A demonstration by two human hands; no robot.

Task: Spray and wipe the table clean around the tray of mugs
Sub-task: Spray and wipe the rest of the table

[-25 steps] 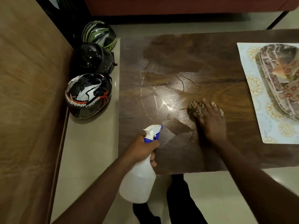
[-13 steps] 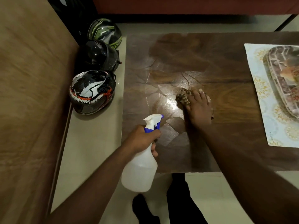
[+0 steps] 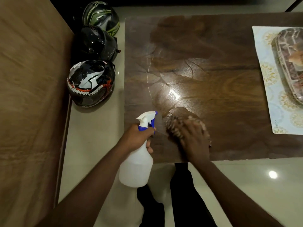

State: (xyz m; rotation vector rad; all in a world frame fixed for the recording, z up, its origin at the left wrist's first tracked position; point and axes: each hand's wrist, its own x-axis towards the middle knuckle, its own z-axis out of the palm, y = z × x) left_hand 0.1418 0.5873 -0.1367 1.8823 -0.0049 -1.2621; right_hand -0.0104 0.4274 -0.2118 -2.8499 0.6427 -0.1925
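Our left hand (image 3: 136,138) is wrapped round the neck of a translucent white plastic spray bottle with a white-and-blue trigger head (image 3: 136,163), fingers curled tight under the trigger; the bottle hangs just off the near left corner of the dark brown glossy wooden table (image 3: 221,46), its nozzle pointing over the tabletop. Further left, on the pale floor by a tan wooden panel (image 3: 31,95), we see three motorcycle helmets in a row: a black one with white fangs and red trim (image 3: 91,83) nearest us, a plain glossy black one (image 3: 95,42) behind it, and a green-striped one (image 3: 100,16) farthest.

Our right hand (image 3: 194,141) lies on a brown patterned cloth (image 3: 174,126) near the table's near edge, just right of the bottle. The hand is blurred, so we cannot tell whether its fingers lie flat or curl on the cloth.

At the table's right edge lies a pale blue floral placemat (image 3: 268,82), and on it sits a patterned oval tray (image 3: 285,66), cut off by the frame.
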